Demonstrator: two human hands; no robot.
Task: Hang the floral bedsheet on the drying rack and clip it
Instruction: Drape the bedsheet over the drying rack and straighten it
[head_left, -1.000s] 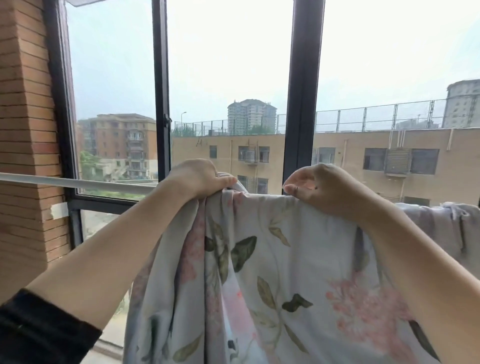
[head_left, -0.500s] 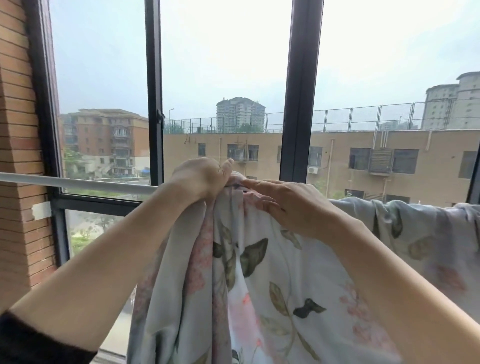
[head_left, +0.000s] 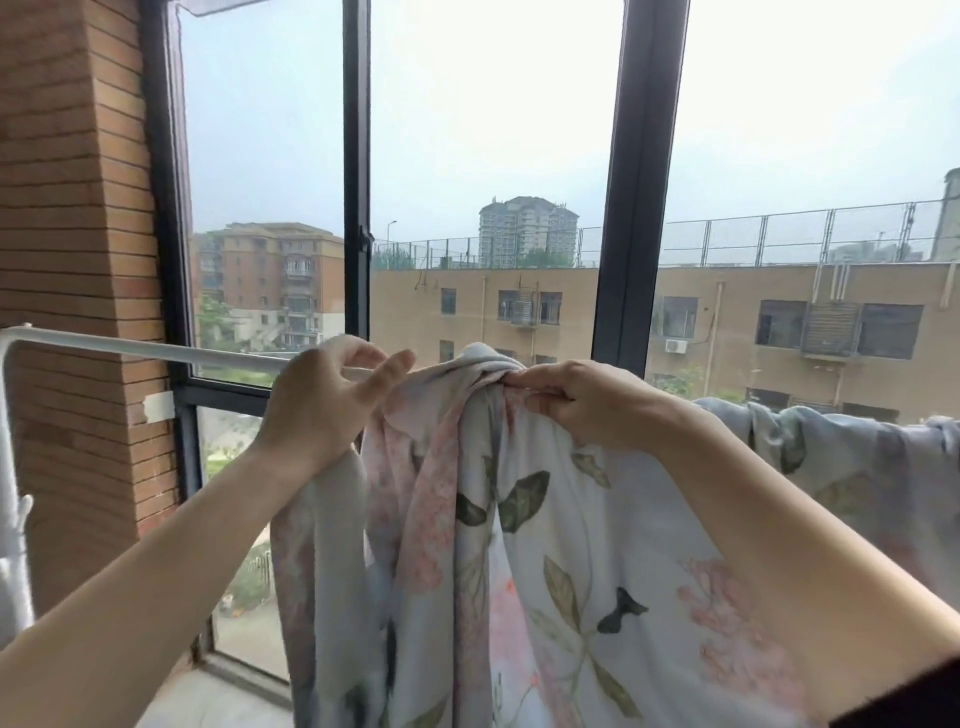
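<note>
The floral bedsheet (head_left: 545, 545), pale blue with pink blossoms and green leaves, hangs over the white rail of the drying rack (head_left: 130, 349) and runs on to the right edge. Its left part is bunched into folds at the rail. My right hand (head_left: 582, 400) pinches that bunched top edge. My left hand (head_left: 327, 400) is just left of the bunch, over the rail, with thumb and fingers spread and nothing between them. No clip is visible.
A brick pillar (head_left: 72, 260) stands at the left, with the rack's white upright (head_left: 10, 493) in front of it. Dark window frames (head_left: 631, 208) and glass are close behind the rail. Buildings lie outside.
My left hand has let go of the sheet and opened. My right hand has slid left to the bunched top edge and pinched it. The view has shifted right.
</note>
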